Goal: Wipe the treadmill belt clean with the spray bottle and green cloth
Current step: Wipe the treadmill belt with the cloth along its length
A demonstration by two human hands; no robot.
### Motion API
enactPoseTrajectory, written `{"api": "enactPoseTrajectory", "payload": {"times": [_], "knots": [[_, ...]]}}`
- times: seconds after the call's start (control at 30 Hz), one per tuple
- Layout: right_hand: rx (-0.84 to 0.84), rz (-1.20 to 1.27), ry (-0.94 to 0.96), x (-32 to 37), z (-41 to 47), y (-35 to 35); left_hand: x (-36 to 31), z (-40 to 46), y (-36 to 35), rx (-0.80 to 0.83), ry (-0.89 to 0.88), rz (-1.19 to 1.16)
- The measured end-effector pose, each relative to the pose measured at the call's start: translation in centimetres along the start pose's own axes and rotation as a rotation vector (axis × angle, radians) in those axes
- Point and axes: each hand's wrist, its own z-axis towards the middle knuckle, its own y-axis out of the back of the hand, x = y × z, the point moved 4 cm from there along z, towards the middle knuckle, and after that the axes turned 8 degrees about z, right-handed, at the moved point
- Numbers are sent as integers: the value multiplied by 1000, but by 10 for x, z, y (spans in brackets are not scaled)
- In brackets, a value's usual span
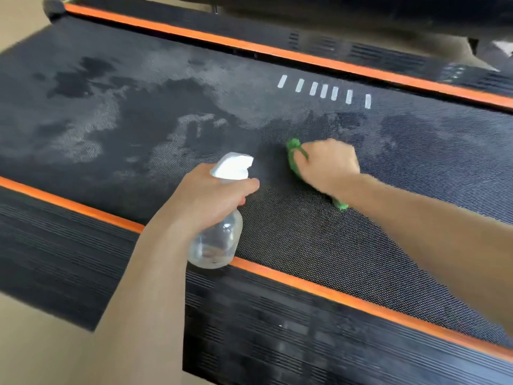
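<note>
Beige flooring [41, 354] shows at the near left corner and past the far left end of the treadmill, whose deck fills almost the whole view. Ribbed black side rails [63, 245] run along both long edges, each set off from the running surface by a bright orange stripe [319, 287]. Between the stripes lies the treadmill belt [319, 245] — a black, finely woven mat with a dotted, mesh-like grain. Its left half is mottled, pale grey dusty patches mixed with darker blotches, while the stretch towards the near edge looks evenly dark. A row of short white dashes [324, 90] is printed close to the far edge.

Above the near orange stripe, the left hand [211, 198] has its fingers curled round the neck of the spray bottle [216, 240]: a clear, rounded plastic body with a white trigger head, the nozzle aimed towards the middle of the belt. The bottle is held off the surface.

Just beside it, at mid-belt, the right hand [329, 162] presses down on the green cloth [294, 157] — a bunched, soft-looking rag, mostly hidden under the palm. Green peeks out ahead of the knuckles and again beneath the wrist. Its fingers look bent over the fabric, though motion blur hides the exact hold.
</note>
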Motion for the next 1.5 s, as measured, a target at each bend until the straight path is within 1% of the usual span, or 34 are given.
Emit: {"api": "enactPoseTrajectory", "payload": {"times": [0.07, 0.17, 0.27, 0.3, 0.33, 0.37, 0.4, 0.47, 0.53, 0.6, 0.7, 0.83, 0.87, 0.93, 0.97, 1.0, 1.03, 1.1, 1.13, 1.17, 1.3, 1.4, 1.47, 1.5], "knots": [[64, -9, -39, 10, -13, -22, -1, 0, -1, 8, -4, 0], [181, 52, 177, 46, -66, -23, -2, 0, 0, -6, 17, -7], [333, 115, 375, 60, -106, -9, -2, -2, 2, -19, 0, -26], [374, 129, 413, 59, -106, -3, -1, -4, 2, -15, -1, -27], [363, 111, 420, 56, -96, 0, -1, -5, 3, -10, -3, -25], [296, 94, 405, 50, -78, 4, -1, -6, 3, -8, -2, -25], [189, 88, 344, 40, -53, 7, -1, -7, 5, -8, 6, -27], [31, 81, 127, 20, -10, 12, -1, -9, 7, -12, 24, -34], [-9, 54, -5, 13, 5, -8, 0, -9, 8, -15, 22, -34], [55, 40, -21, 22, -5, -26, 0, -9, 7, -13, 22, -28], [162, 95, 163, 47, -57, -25, -1, -8, 5, -14, 27, -29], [223, 191, 464, 59, -125, -17, -2, -8, 5, -30, 32, -41], [247, 189, 530, 57, -128, -17, -2, -8, 5, -28, 23, -35], [238, 84, 648, 49, -109, -15, -1, -9, 6, -29, 3, -24], [179, 23, 643, 42, -87, -10, -1, -10, 7, -30, 2, -25], [109, -30, 541, 32, -60, -5, 0, -10, 8, -27, 5, -30], [55, -83, 363, 16, -33, 1, 1, -10, 9, -24, 7, -33], [7, 26, -44, -11, 0, -3, 2, -10, 10, -23, 6, -35], [-2, 77, -130, -10, 2, -10, 2, -10, 10, -22, 8, -35], [15, 75, -129, 2, -4, -18, 2, -9, 10, -22, 12, -30], [137, 135, 264, 71, -78, -28, 2, -8, 12, -33, 37, -16], [119, 175, 482, 76, -103, -28, 6, -8, 19, -46, 43, -5], [114, 128, 639, 76, -98, -30, 12, -8, 24, -50, 53, 22], [101, 98, 682, 73, -87, -31, 16, -7, 27, -52, 65, 34]]}}
